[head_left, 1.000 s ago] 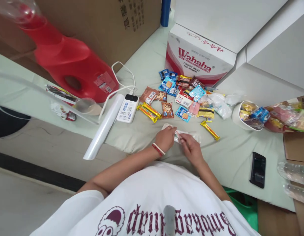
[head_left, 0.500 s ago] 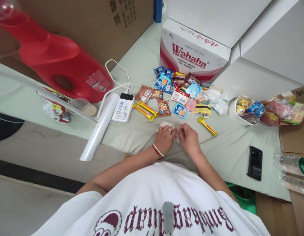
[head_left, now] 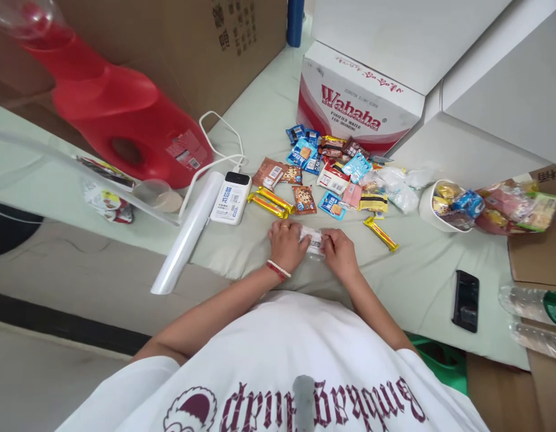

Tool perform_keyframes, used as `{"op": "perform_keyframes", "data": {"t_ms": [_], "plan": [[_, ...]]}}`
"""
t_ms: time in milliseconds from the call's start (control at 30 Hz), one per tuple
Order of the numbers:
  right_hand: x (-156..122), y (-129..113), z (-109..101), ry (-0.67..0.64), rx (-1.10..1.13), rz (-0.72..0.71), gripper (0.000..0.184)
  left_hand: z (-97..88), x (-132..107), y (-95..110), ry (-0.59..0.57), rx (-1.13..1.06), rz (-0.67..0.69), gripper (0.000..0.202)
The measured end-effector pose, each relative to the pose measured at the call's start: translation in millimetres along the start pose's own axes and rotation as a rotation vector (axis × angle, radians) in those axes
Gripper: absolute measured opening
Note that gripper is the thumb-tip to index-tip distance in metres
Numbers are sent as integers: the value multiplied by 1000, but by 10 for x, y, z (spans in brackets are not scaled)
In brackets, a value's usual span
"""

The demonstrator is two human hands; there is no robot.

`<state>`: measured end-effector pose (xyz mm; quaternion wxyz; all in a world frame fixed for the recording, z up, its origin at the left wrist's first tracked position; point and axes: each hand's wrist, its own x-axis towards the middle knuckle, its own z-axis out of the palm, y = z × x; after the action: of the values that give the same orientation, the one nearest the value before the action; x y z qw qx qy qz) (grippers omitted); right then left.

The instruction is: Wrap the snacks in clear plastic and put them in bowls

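Between my hands, at the near side of the cloth-covered surface, is a small clear and white plastic packet (head_left: 313, 241) with dark print. My left hand (head_left: 287, 246) presses and grips its left end, a ring on one finger and beads at the wrist. On the right end, my right hand (head_left: 339, 251) pinches the plastic with thumb and fingertips. Just beyond lie a cookie packet (head_left: 304, 199), a blue snack packet (head_left: 332, 205) and yellow wafer bars (head_left: 271, 202). Another yellow bar (head_left: 380, 233) lies right of my right hand. My fingers partly cover the packet.
A white power bank (head_left: 231, 199) with a cable and a clear plastic roll (head_left: 188, 234) lie left, near a large red bottle (head_left: 125, 114). A Wahaha carton (head_left: 350, 102) stands behind the snacks. Rightward are a white cup (head_left: 429, 207) of snacks and a black phone (head_left: 466, 301).
My left hand has shifted left, away from my right hand. More of the packet's printed face now shows between them. The whole view has tilted slightly.
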<state>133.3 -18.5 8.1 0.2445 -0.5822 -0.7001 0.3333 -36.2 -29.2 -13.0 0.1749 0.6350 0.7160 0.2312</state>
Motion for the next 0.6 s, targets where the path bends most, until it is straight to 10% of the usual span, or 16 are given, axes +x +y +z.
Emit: {"op": "perform_keyframes", "data": {"t_ms": [133,300,400,600], "plan": [[-198,-122,-125,-1,453,228,44,-39,-133,177,76,-101,230,12],[-524,-159,-471,67,822,436,55,31,-356,506,268,-276,829,23],[-682,-34,-585,75,843,454,50,129,-402,629,89,-461,982,40],[-883,207,-466,77,837,472,42,169,-362,703,-418,-750,829,69]]}}
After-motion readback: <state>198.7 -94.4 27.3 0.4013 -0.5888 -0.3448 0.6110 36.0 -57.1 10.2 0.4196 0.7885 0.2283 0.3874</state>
